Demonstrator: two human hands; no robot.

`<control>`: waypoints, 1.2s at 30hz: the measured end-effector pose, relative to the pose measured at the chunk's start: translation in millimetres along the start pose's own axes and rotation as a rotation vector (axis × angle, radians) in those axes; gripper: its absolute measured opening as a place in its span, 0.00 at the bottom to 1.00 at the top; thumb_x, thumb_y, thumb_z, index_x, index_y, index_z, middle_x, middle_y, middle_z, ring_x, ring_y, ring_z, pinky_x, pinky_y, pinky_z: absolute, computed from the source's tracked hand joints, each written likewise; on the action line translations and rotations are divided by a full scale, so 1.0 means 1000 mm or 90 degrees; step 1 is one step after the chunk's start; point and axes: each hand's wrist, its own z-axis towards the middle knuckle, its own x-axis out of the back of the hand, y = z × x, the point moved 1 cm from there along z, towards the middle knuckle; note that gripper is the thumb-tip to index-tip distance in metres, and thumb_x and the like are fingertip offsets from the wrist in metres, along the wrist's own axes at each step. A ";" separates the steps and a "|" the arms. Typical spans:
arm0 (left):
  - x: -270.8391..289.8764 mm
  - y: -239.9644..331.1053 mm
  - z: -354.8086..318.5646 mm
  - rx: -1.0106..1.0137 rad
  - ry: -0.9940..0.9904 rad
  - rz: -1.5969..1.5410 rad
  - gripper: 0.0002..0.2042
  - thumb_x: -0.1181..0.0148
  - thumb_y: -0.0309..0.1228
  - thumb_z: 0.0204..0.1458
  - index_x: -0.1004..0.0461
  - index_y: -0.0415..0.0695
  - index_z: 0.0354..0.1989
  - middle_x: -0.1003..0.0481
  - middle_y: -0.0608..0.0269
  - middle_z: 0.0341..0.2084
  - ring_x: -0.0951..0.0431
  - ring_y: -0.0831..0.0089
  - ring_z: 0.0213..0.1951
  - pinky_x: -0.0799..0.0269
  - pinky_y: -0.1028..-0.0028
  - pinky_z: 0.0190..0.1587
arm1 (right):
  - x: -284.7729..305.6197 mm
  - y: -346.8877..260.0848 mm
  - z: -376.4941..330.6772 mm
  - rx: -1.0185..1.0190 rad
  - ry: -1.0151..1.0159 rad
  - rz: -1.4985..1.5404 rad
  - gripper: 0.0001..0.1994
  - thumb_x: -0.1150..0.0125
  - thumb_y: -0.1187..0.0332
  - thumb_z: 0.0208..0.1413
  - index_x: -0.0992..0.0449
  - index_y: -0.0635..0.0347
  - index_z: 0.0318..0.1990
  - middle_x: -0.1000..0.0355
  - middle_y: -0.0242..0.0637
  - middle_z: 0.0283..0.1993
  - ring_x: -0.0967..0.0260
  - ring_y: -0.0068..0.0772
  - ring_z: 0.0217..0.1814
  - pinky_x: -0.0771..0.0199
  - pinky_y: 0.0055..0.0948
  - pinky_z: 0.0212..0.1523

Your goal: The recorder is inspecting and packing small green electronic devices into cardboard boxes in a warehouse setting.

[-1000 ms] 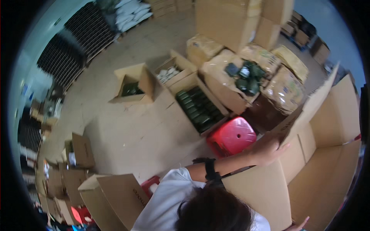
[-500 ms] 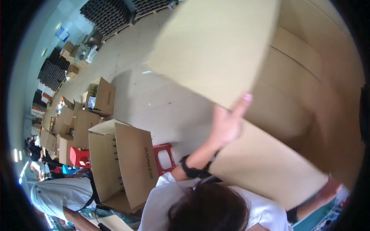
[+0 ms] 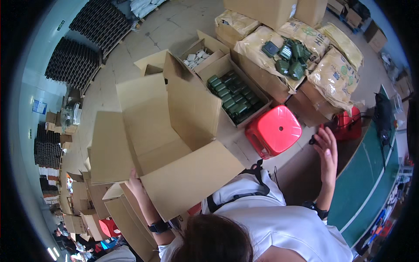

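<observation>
Box (image 3: 174, 131) is up off the floor, flaps open and nothing visible inside, just left of the red stool (image 3: 274, 130). Left hand (image 3: 135, 180) grips its lower flap edge; right hand (image 3: 326, 148) hangs free, fingers spread, just right of the stool. Looks unfolded, not yet packed.

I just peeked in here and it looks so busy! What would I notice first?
First, the big open cardboard box in the middle, gripped at its near flap by the left hand. Next, the bright red stool just right of it, with the empty right hand raised beside it. Behind sit boxes of dark green parts.
</observation>
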 end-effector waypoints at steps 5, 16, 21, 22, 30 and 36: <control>0.013 -0.037 0.064 -0.125 0.001 0.224 0.11 0.48 0.23 0.46 0.31 0.27 0.35 0.29 0.57 0.31 0.31 0.74 0.32 0.33 0.74 0.33 | -0.071 0.030 0.045 -0.056 -0.119 0.044 0.29 0.51 0.59 0.52 0.48 0.63 0.59 0.45 0.45 0.59 0.45 0.37 0.58 0.46 0.33 0.56; -0.020 0.020 0.120 -0.165 0.093 0.136 0.08 0.51 0.24 0.47 0.32 0.30 0.31 0.31 0.64 0.26 0.35 0.77 0.30 0.37 0.76 0.33 | -0.379 0.132 0.115 -0.726 -0.667 0.137 0.26 0.56 0.50 0.56 0.43 0.58 0.56 0.38 0.37 0.55 0.37 0.36 0.51 0.38 0.34 0.51; -0.050 0.044 0.158 0.006 0.275 0.262 0.18 0.46 0.35 0.47 0.31 0.30 0.39 0.27 0.51 0.36 0.31 0.68 0.37 0.36 0.68 0.42 | -0.472 0.151 0.156 -0.709 -0.674 0.079 0.19 0.50 0.58 0.53 0.35 0.59 0.50 0.33 0.36 0.48 0.36 0.31 0.49 0.36 0.32 0.49; -0.056 0.047 0.171 0.018 0.171 0.195 0.19 0.47 0.37 0.48 0.31 0.32 0.41 0.28 0.49 0.37 0.30 0.65 0.39 0.38 0.68 0.45 | -0.482 0.147 0.175 -0.669 -0.672 0.087 0.17 0.48 0.61 0.52 0.33 0.58 0.48 0.32 0.36 0.46 0.35 0.31 0.48 0.35 0.31 0.48; -0.221 0.122 0.264 -0.219 0.127 -0.048 0.14 0.48 0.37 0.49 0.29 0.34 0.30 0.30 0.57 0.15 0.32 0.73 0.19 0.37 0.70 0.25 | -0.553 0.122 0.414 -0.175 -0.337 0.128 0.12 0.43 0.70 0.49 0.34 0.57 0.42 0.34 0.33 0.42 0.39 0.28 0.46 0.38 0.30 0.48; -0.365 0.121 0.390 -0.179 -0.249 -0.234 0.18 0.53 0.37 0.55 0.39 0.42 0.51 0.34 0.63 0.40 0.36 0.79 0.37 0.39 0.78 0.40 | -0.594 0.059 0.596 0.010 -0.261 0.205 0.16 0.42 0.69 0.50 0.33 0.60 0.46 0.33 0.37 0.45 0.36 0.30 0.46 0.33 0.32 0.45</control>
